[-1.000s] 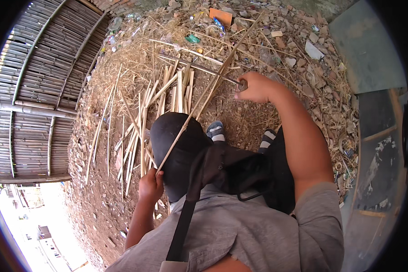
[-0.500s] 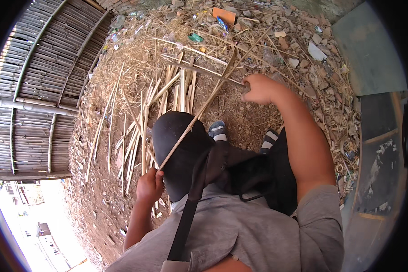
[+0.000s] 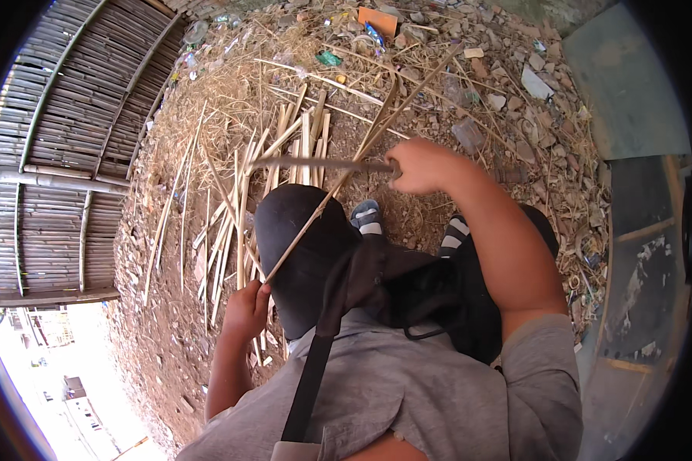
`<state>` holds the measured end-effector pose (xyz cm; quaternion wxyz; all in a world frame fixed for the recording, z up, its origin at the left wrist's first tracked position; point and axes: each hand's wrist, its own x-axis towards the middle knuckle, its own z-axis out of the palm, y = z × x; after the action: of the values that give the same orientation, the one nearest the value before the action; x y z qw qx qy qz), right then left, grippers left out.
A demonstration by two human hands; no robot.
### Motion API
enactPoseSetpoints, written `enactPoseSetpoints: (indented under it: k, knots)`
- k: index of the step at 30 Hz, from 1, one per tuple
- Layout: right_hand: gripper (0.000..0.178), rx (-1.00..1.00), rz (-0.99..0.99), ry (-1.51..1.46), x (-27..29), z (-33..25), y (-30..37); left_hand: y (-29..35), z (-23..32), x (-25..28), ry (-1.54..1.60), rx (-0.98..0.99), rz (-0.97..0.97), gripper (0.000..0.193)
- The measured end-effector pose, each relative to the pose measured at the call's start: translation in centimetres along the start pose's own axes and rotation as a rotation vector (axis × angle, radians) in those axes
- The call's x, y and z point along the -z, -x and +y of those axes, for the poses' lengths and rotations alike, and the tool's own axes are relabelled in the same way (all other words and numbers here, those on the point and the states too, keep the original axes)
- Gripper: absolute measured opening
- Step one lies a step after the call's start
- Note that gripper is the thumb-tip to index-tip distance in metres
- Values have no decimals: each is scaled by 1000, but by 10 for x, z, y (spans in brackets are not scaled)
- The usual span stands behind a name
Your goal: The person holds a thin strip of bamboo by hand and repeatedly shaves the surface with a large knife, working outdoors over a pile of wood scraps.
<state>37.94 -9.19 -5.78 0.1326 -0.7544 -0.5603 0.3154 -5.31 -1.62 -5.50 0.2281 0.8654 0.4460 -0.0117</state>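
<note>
My left hand (image 3: 246, 310) is closed in a pinch on the near end of a long, thin bamboo strip (image 3: 306, 225). From there the strip slants up across my black-clad left knee (image 3: 292, 211) toward the far right, where it looks split or doubled. In my right hand (image 3: 425, 164), fingers wrapped round its handle, is a long, narrow, dark knife (image 3: 304, 162). Its blade points left and crosses the strip beyond the knee; whether the two touch I cannot tell. Several pale split bamboo pieces (image 3: 306, 142) lie on the ground in front of the knee.
More bamboo strips (image 3: 224, 250) lie to the left on the dirt. A bamboo slat wall (image 3: 77, 100) stands at the left. Broken bricks and stones (image 3: 527, 127) cover the ground at the right, beside a grey panel (image 3: 630, 84). An orange piece (image 3: 377, 21) lies far off.
My right hand has come nearer and a little left, and the knife blade has swung toward me and reaches farther left. My left hand, still on the strip, has shifted slightly left.
</note>
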Motion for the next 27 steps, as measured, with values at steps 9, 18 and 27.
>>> enactPoseSetpoints:
  k: [9,18,27]
  knots:
    - [62,-103,70,-158,8,49,-17,-1,-5,-8,-40,-22,41,43]
    - [46,-92,-69,-134,10,31,-9,5,-6,-13,-160,18,38,42]
    - [60,-24,-38,33,8,0,1,1,-9,-9,-82,-73,57,36]
